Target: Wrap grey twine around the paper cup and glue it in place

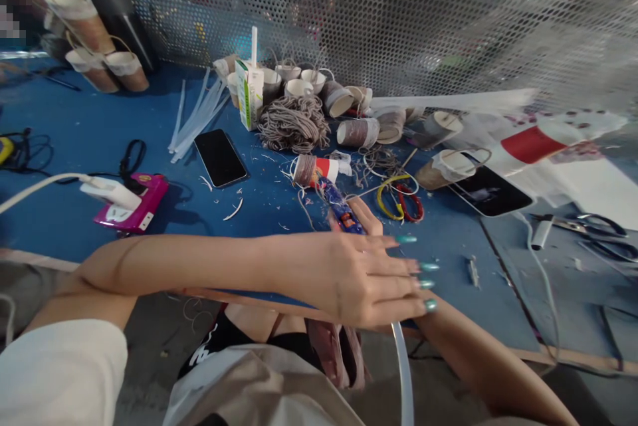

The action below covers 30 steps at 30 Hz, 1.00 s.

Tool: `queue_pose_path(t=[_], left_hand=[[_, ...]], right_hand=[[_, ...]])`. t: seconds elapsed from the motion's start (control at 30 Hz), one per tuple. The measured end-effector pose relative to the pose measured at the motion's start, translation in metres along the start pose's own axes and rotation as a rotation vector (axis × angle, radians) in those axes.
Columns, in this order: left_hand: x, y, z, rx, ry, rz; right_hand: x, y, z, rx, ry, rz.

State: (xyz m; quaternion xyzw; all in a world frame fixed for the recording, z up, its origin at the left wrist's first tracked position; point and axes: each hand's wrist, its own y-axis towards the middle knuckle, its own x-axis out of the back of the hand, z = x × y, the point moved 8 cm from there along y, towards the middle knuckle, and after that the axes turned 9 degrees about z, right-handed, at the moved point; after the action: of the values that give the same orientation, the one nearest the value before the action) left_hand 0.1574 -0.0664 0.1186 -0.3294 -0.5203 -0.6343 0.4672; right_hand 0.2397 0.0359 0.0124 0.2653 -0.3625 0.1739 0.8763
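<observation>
My left hand point(356, 280) lies across the front of my body with its fingers stretched out flat, over my right hand and wrist. Beneath it, my right hand point(367, 215) is closed around a blue glue gun point(343, 210), and most of this hand is hidden. A long translucent glue stick point(403, 376) sticks out below, towards my lap. Just beyond the gun's tip, a small paper cup point(305, 170) partly wrapped in brown cord lies on its side on the blue table point(269, 210).
Behind are a cord bundle point(294, 123), a drink carton point(249, 94), several wrapped cups point(359, 132) and spare glue sticks point(197, 113). A phone point(220, 157) and pink power strip point(132, 203) lie left. Scissors point(401, 200) and another phone point(491, 185) lie right. Perforated metal point(373, 14) stands behind.
</observation>
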Motion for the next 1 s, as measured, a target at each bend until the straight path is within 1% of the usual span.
queue_pose_path(t=[0.07,0.13,0.23,0.4,0.5,0.6,0.7,0.83,0.9,1.0], left_hand=[[-0.009,0.004,-0.012,-0.042,0.064,-0.057],[-0.016,0.005,-0.015,-0.061,0.083,-0.076],[-0.019,0.002,-0.012,-0.066,0.082,-0.094],[-0.016,-0.001,-0.009,-0.027,0.070,-0.171],[-0.014,-0.002,-0.008,-0.007,0.056,-0.220],[-0.013,-0.002,-0.006,-0.002,0.046,-0.240],[-0.013,-0.001,-0.004,-0.010,0.041,-0.213],[-0.020,0.004,-0.002,-0.015,0.013,-0.071],[-0.023,0.005,-0.001,-0.013,-0.008,-0.021],[-0.022,0.005,0.000,-0.008,-0.009,-0.028]], right_hand=[[0.006,-0.001,0.005,0.042,-0.025,-0.094],[0.010,-0.002,0.012,0.082,-0.038,-0.154],[0.007,0.000,0.014,0.073,-0.044,-0.131],[0.006,-0.002,0.004,0.048,-0.066,-0.192],[0.004,-0.003,0.000,0.036,-0.060,-0.184],[0.005,-0.004,0.002,0.052,-0.055,-0.187],[0.006,-0.004,0.004,0.068,-0.059,-0.184],[0.005,-0.005,0.001,0.048,-0.064,-0.167],[0.004,-0.005,-0.001,0.030,-0.051,-0.161],[0.004,-0.006,-0.003,0.014,-0.017,-0.156]])
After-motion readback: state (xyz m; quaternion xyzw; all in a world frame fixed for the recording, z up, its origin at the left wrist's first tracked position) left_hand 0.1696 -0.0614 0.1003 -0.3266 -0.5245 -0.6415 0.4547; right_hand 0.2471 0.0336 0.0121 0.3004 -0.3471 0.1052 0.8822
